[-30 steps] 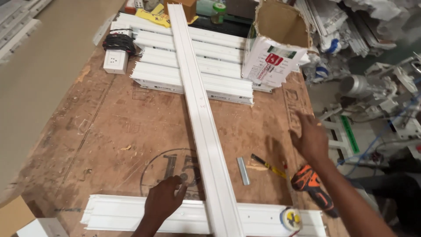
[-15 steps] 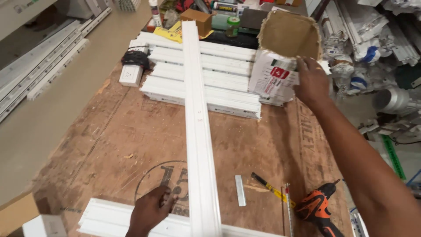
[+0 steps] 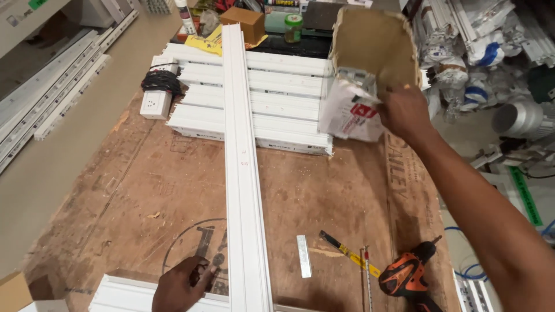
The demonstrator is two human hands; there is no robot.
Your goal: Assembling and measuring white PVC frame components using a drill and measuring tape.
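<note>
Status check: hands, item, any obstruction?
Right hand gripping open cardboard box. Left hand resting beside long white channel. Nothing blocking.

The right arm stretches far forward, its hand [image 3: 404, 112] closed in a grip. The left hand [image 3: 182, 286] lies low, fingers loosely spread (palm down).

Long channel [image 3: 243, 173] lies across stacked channels [image 3: 277, 110]; drill [image 3: 407, 276] right, box [image 3: 370, 69] behind
</note>
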